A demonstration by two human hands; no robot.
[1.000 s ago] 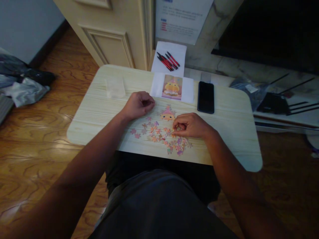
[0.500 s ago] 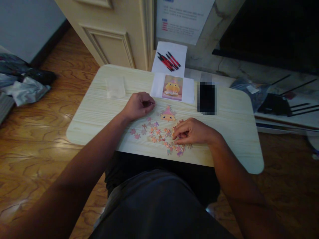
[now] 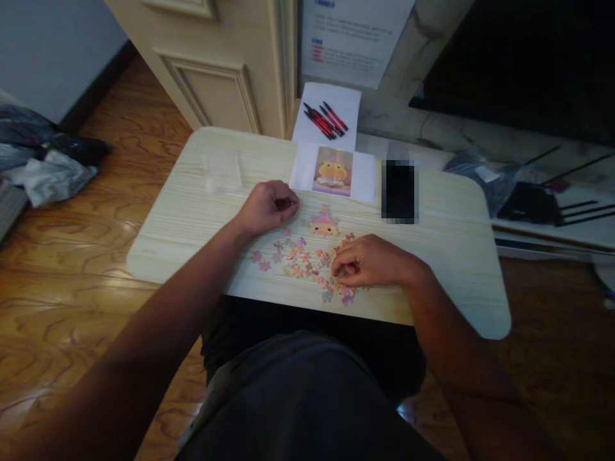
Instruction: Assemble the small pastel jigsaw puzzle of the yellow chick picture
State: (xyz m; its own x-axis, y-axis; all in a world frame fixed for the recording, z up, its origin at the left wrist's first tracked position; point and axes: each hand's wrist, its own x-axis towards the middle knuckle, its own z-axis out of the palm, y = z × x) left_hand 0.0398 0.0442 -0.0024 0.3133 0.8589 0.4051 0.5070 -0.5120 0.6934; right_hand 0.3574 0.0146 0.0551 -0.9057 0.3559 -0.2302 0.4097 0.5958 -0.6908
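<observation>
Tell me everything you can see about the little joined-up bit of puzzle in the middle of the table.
The joined patch of puzzle is a small cluster of flat, card-like pieces locked together, showing a yellow-orange cartoon face under a pink pointed hat. It lies flat on the pale wood-grain table, just below the printed reference picture that shows the same figure. Loose pieces are scattered in front of it. Neither hand touches it: the left hand rests to one side, the right hand in front, on the loose pieces.
</observation>
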